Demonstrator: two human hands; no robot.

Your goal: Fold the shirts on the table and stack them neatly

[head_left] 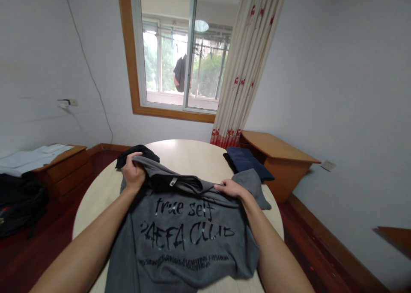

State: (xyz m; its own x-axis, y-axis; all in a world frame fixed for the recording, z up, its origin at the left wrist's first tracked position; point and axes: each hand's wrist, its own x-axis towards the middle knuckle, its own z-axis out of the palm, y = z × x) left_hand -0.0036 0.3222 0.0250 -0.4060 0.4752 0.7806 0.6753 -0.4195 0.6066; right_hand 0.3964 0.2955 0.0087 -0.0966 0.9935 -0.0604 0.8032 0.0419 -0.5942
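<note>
A grey sweatshirt (186, 241) with black lettering on its front lies spread over the near part of the round table (180, 149). Its neck opening faces away from me, and a small white label shows inside the collar. My left hand (133, 173) is closed on the shoulder fabric left of the collar, lifting it a little. On the other side, my right hand (230, 187) pinches the fabric at the right shoulder. One grey sleeve spreads out past my right hand; the other hangs down along my left forearm.
Dark folded clothes (247, 161) lie at the table's right edge. A black garment (141, 151) sits behind my left hand. Beyond stand a wooden desk (279, 145) at right and a wooden cabinet (69, 167) at left, with a black backpack (19, 203) beside it.
</note>
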